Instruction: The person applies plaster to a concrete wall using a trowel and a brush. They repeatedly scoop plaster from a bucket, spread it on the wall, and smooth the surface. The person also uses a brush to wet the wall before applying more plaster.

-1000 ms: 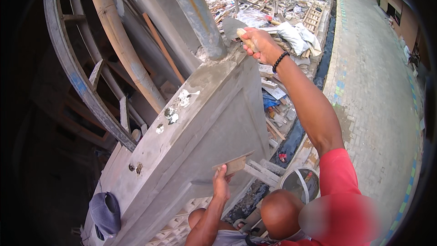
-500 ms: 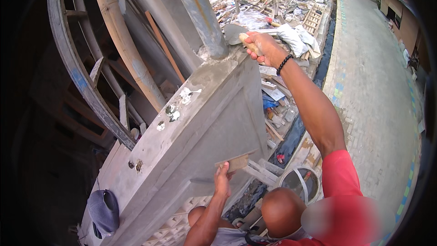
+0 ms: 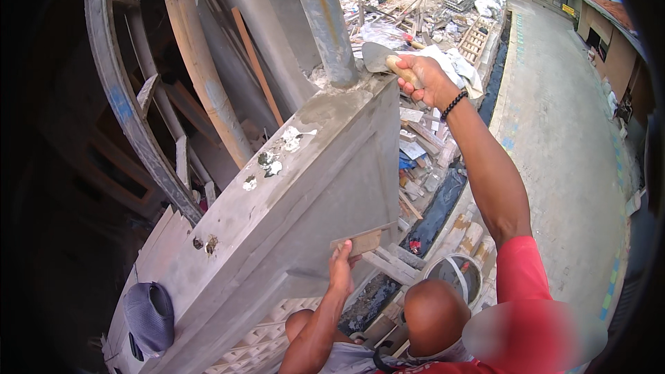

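My right hand [image 3: 424, 82] grips the wooden handle of a trowel [image 3: 377, 57], its metal blade beside the foot of a rusty grey metal post [image 3: 325, 24]. The post stands in rough mortar at the far end of a grey plastered wall [image 3: 235, 218]. Below, at the wall's outer face, my left hand [image 3: 341, 266] holds a flat board like a plasterer's float [image 3: 361, 240] by its near edge. Whether the board touches the wall I cannot tell. White patches and small holes mark the wall top.
A dark cap [image 3: 149, 318] lies on the wall's near end. A bucket [image 3: 454, 277] stands low to the right, by a dark water-filled ditch [image 3: 443, 201]. Curved metal framing [image 3: 114, 97] and a bamboo pole [image 3: 201, 62] rise at left. Rubble [image 3: 409, 0] spreads beyond; a paved lane [image 3: 561, 131] runs right.
The trowel has shifted slightly to the right, a little farther from the post. My left hand keeps its hold on the board at nearly the same place. The whole view has turned slightly.
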`<state>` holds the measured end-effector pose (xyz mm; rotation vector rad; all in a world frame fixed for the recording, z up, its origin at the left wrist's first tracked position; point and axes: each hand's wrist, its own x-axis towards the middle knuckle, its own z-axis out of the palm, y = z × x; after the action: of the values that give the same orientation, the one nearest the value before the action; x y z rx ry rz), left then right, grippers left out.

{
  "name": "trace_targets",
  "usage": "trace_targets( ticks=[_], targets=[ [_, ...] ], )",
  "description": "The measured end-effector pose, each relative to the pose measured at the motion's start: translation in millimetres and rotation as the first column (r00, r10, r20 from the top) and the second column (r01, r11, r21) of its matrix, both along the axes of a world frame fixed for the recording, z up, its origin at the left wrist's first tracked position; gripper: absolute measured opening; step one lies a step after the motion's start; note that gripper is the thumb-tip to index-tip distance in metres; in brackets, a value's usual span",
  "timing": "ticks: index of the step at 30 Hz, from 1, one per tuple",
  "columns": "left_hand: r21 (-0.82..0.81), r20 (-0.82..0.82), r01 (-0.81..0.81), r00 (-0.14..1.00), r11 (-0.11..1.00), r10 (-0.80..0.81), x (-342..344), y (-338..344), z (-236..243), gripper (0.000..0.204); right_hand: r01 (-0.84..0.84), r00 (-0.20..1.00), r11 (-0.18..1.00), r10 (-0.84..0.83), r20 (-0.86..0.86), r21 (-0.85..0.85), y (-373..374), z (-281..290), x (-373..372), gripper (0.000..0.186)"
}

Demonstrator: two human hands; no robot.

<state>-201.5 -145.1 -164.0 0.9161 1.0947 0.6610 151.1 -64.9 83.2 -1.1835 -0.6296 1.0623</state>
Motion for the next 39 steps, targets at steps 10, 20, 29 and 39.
trace_targets(
  ticks=[10,20,29,39],
  targets=[
    [-0.04,0.034,0.012,0.999,0.999,-0.01,3,1,6,0.062,0.067,0.997,0.997,-0.068,0.031,0.027,-3,0,-20,0.064],
    [-0.049,0.083,0.024,0.996,0.999,-0.019,6,0,9,0.063,0.153,0.987,0.988,-0.153,0.056,-0.006,2,-10,-39,0.064],
    [-0.068,0.108,-0.025,0.994,0.997,0.032,13,2,7,0.057,0.122,0.988,0.987,-0.111,0.107,-0.1,5,-8,-52,0.019],
    [-0.059,0.163,0.042,0.986,0.997,-0.032,12,4,8,0.066,0.145,0.982,0.988,-0.136,0.132,-0.058,11,7,-54,0.03]
  ],
)
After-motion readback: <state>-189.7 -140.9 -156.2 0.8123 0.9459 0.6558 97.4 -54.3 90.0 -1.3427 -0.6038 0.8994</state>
